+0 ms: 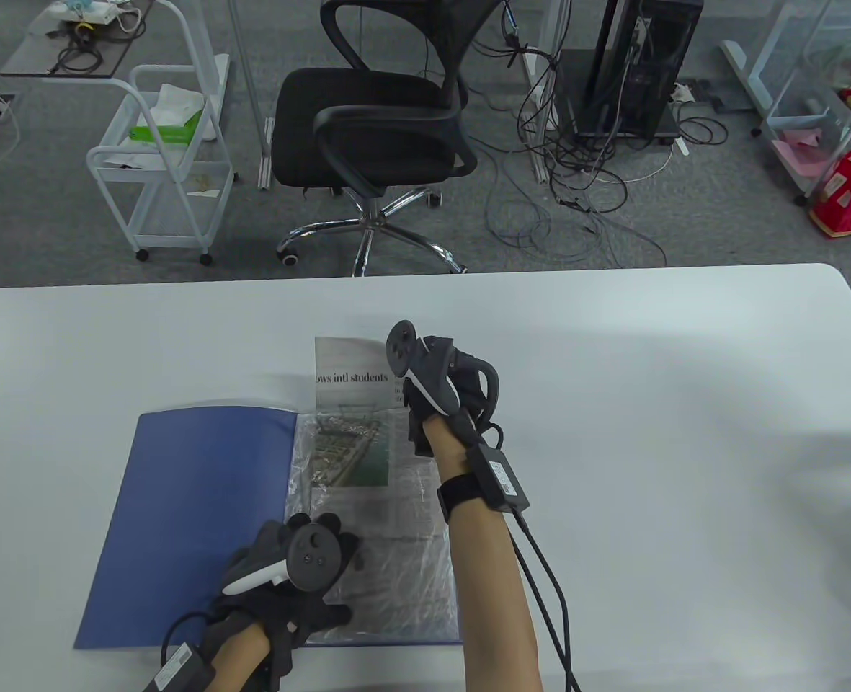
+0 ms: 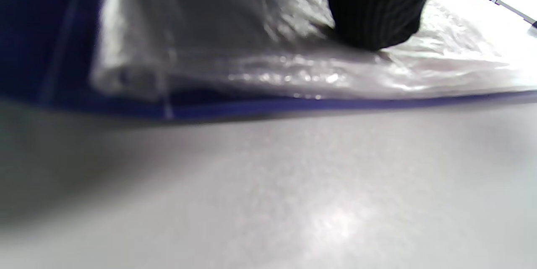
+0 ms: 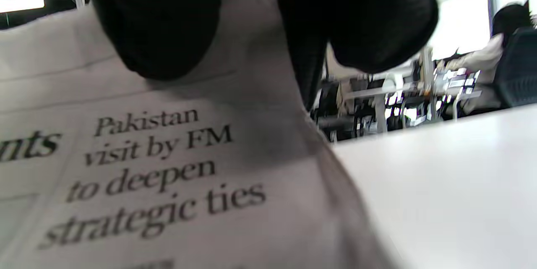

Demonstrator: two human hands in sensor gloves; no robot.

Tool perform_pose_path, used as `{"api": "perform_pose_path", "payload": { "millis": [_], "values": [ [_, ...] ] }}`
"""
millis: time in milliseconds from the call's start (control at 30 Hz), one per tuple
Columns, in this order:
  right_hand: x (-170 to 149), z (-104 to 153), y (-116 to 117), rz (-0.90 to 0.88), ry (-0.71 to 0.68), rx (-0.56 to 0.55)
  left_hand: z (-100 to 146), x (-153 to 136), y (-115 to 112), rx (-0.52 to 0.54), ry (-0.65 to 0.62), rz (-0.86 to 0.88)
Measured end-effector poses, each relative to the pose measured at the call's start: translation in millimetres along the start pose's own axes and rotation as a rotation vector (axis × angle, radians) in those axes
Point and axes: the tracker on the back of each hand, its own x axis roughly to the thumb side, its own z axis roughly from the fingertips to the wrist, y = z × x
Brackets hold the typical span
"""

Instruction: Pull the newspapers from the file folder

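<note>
Blue folder (image 1: 187, 519) lying open flat on white table (image 1: 684, 432), crinkly clear sleeve (image 1: 411, 577) on its right half. Newspaper (image 1: 349, 375) poking out past folder's far edge, rest under the sleeve: grey newsprint, aerial photo, headline "...ows intl students", plus "Pakistan visit by FM to deepen strategic ties" up close in right wrist view (image 3: 168, 168). Paper's right edge lifted off table there. Right hand (image 1: 443, 393) at newspaper's far right corner, just beyond folder, pinching that edge between gloved fingers (image 3: 159, 30). Left hand (image 1: 292, 577) on folder's near side, spread fairly flat, fingertip (image 2: 373, 13) pressing the sleeve. Black chair (image 1: 382, 122) well behind folder.
</note>
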Motion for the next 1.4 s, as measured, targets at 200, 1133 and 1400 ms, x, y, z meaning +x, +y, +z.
{"api": "perform_pose_path", "payload": {
  "millis": [200, 1133, 1400],
  "values": [
    [-27.3, -9.3, -59.5, -0.201, 0.055, -0.195, -0.7, -0.1, 0.1, -0.012, 0.006, 0.002],
    [-342.4, 73.3, -20.0, -0.392, 0.677, 0.001, -2.0, -2.0, -0.5, -0.010, 0.014, 0.047],
    [-327.8, 75.9, -26.1, -0.128, 0.487, -0.035, -2.1, -2.3, -0.4, -0.013, 0.018, 0.053]
  ]
}}
